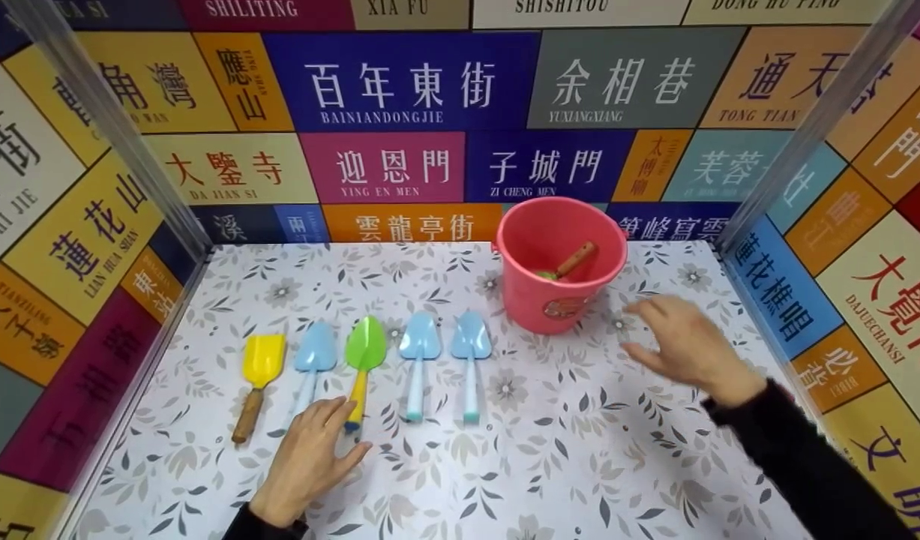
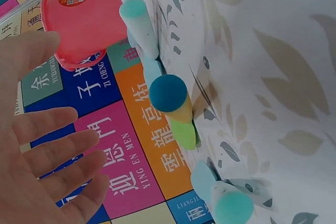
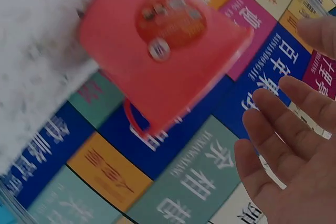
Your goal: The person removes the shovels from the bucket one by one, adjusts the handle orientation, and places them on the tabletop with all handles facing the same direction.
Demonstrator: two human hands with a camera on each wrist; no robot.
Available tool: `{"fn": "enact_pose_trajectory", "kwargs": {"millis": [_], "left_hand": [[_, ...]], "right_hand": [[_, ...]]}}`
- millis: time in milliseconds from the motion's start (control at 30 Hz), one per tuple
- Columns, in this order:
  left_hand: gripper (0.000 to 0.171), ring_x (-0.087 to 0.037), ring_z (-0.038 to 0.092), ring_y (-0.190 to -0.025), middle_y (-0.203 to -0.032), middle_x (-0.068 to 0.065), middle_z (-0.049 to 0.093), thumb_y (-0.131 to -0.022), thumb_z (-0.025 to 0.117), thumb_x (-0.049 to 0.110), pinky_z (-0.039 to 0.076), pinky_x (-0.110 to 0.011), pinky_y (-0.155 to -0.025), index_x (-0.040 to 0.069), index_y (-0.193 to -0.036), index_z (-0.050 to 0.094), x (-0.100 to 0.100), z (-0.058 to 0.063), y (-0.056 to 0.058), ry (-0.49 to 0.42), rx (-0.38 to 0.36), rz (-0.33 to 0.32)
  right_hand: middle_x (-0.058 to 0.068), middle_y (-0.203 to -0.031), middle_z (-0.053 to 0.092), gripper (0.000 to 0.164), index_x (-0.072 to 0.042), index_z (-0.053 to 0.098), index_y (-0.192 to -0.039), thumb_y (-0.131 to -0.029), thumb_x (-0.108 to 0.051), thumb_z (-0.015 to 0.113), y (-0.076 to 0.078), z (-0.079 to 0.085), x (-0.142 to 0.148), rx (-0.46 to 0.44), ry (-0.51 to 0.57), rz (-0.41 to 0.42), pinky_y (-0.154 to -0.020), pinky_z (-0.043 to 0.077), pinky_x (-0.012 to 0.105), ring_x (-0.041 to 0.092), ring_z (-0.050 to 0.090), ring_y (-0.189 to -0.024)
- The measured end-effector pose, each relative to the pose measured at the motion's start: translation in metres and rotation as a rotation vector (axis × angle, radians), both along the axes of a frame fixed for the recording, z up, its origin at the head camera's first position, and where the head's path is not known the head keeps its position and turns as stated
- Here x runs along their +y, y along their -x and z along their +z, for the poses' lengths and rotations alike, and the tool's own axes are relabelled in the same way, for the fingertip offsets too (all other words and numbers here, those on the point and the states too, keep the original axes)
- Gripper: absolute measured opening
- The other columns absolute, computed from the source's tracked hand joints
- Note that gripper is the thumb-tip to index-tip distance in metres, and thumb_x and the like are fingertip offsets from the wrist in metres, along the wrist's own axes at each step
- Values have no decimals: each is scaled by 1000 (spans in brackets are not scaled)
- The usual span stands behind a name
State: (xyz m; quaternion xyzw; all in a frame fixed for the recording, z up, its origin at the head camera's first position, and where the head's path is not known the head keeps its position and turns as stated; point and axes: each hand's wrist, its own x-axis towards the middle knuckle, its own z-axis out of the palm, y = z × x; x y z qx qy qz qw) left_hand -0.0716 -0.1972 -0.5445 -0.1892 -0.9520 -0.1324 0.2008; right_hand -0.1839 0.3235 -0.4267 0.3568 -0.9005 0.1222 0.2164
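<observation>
My left hand (image 1: 310, 457) hovers by the handle of a green toy shovel (image 1: 366, 345) with a yellow, blue-tipped grip; its fingers are spread and hold nothing. One blue shovel (image 1: 316, 349) lies just left of the green one, its handle partly behind that hand. Two more blue shovels, one (image 1: 420, 337) beside the green and another (image 1: 471, 337) further right, lie blades away from me. At the row's left end is a yellow shovel (image 1: 264, 360) with a wooden handle. Right of the pink bucket (image 1: 534, 292), my right hand (image 1: 681, 341) is in the air, fingers relaxed, holding nothing.
Inside the bucket a wooden handle (image 1: 577, 259) leans, with a bit of green at its lower end. A floral cloth (image 1: 564, 465) covers the table. Panels with colourful street-name signs (image 1: 400, 82) stand at the back and both sides.
</observation>
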Motion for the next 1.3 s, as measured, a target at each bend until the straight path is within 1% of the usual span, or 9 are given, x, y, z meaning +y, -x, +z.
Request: {"fn": "enact_pose_trajectory", "kwargs": {"millis": [167, 267, 433, 600, 767, 900, 1100, 1200, 1300], "left_hand": [[66, -32, 73, -113, -125, -15, 77, -78, 102, 30, 64, -51, -93, 2, -131, 75, -3, -1, -3, 7, 12, 3], [65, -32, 73, -113, -125, -14, 77, -78, 102, 30, 64, -52, -93, 3, -131, 75, -4, -1, -4, 9, -3, 11], [64, -32, 73, -115, -125, -14, 77, -80, 101, 31, 65, -52, -95, 3, -132, 75, -5, 0, -6, 10, -65, 33], [63, -32, 74, -114, -124, -15, 77, -81, 100, 30, 65, -51, -93, 2, -132, 75, -4, 1, -7, 12, -65, 31], [65, -31, 74, -115, -127, -15, 77, -81, 100, 31, 65, -51, -94, 2, -133, 75, -4, 0, -7, 8, -91, 37], [64, -32, 74, -116, -128, -16, 78, -82, 99, 31, 65, -52, -93, 1, -133, 75, -4, -2, -8, 10, -100, 32], [64, -32, 74, -114, -126, -16, 79, -81, 100, 32, 65, -50, -92, 1, -131, 76, -7, -7, -6, 19, -46, 17], [65, -32, 74, -113, -126, -15, 78, -79, 101, 33, 64, -51, -92, 1, -131, 75, -8, -8, -6, 13, -24, 8], [66, -32, 74, -114, -127, -16, 78, -80, 101, 33, 64, -51, -93, 2, -131, 75, -8, -8, -7, 7, -43, 11]], "right_hand": [[32, -129, 74, 44, 6, 68, -134, -98, -16, 83, 40, 45, -14, -291, -109, -186, -108, 59, 70, 52, 71, -120], [34, -133, 71, 48, 8, 66, -140, -101, -19, 79, 68, 57, -21, -355, -172, -241, -112, 55, 71, 54, 68, -125], [35, -137, 68, 53, 7, 64, -143, -101, -21, 77, 111, 54, -31, -394, -288, -277, -114, 52, 72, 56, 64, -128], [34, -143, 66, 52, 7, 64, -144, -100, -19, 77, 142, 46, -39, -460, -413, -298, -121, 49, 71, 56, 62, -133], [34, -145, 66, 51, 7, 64, -144, -102, -19, 78, 160, 37, -47, -506, -465, -310, -123, 48, 70, 56, 62, -136], [33, -144, 66, 53, 6, 64, -145, -105, -26, 78, 168, 27, -51, -545, -476, -321, -120, 51, 69, 56, 63, -134], [32, -125, 72, 51, 8, 68, -133, -103, -31, 81, 173, 16, -53, -457, -547, -280, -108, 60, 65, 51, 69, -118], [32, -123, 72, 52, 8, 69, -128, -104, -37, 80, 174, 16, -56, -455, -558, -285, -108, 60, 64, 51, 69, -118], [32, -127, 71, 54, 8, 67, -130, -105, -39, 78, 174, 17, -60, -486, -573, -301, -114, 58, 65, 52, 67, -124]]}}
